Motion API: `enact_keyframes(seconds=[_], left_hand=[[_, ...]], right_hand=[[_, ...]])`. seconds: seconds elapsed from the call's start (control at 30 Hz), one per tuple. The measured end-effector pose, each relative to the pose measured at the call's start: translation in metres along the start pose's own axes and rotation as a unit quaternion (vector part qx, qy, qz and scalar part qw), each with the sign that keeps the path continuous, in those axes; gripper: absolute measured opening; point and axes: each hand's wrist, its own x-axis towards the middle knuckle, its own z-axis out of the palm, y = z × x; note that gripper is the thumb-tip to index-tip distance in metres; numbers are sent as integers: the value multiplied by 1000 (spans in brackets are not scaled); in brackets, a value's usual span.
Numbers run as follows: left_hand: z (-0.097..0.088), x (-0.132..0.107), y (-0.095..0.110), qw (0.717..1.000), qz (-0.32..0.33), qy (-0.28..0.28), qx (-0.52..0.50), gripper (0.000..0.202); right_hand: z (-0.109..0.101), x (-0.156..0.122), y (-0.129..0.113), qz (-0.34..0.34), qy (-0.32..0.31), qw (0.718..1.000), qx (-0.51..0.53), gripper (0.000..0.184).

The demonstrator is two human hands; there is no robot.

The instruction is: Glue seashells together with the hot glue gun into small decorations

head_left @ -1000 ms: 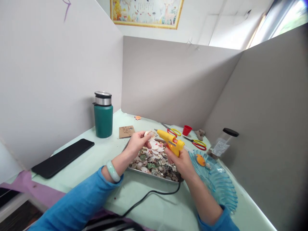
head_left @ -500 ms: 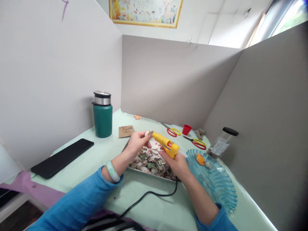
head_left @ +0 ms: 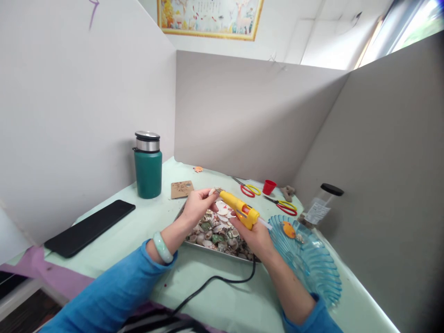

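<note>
My right hand [head_left: 255, 237] is closed round the handle of a yellow hot glue gun [head_left: 239, 206]. A clear glue stick [head_left: 265, 223] pokes out of its back end. In my left hand [head_left: 199, 206] a small pale shell [head_left: 212, 191] is pinched between thumb and fingers, right at the gun's metal nozzle [head_left: 218, 189]; whether they touch I cannot tell. Beneath both hands lies a metal tray [head_left: 222, 253] heaped with shells [head_left: 217, 236], partly covered by the hands and gun. A black cord [head_left: 222, 278] runs from the gun toward me across the green cloth.
To the right are a blue glass plate [head_left: 322, 273] holding an orange shell [head_left: 288, 229], and a jar [head_left: 321, 206]. Two pairs of scissors [head_left: 251, 190] and a red cup [head_left: 269, 187] lie behind. A green bottle [head_left: 148, 173] and black case [head_left: 92, 227] stand left. Grey partitions [head_left: 239, 111] enclose the table.
The glue stick juts slightly farther from the back of the gun. Both hands and the shell have stayed almost in place.
</note>
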Motion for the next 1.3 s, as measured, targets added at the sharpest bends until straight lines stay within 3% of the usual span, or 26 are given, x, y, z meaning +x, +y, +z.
enact_keyframes(seconds=[0.53, 1.3], left_hand=[[1, 1, 3, 993, -52, -42, -99, 28], [1, 0, 1, 996, -35, -36, -80, 30]], right_hand=[[-3, 1, 0, -49, 17, 996, -78, 34], [-3, -3, -11, -101, 39, 988, -111, 32]])
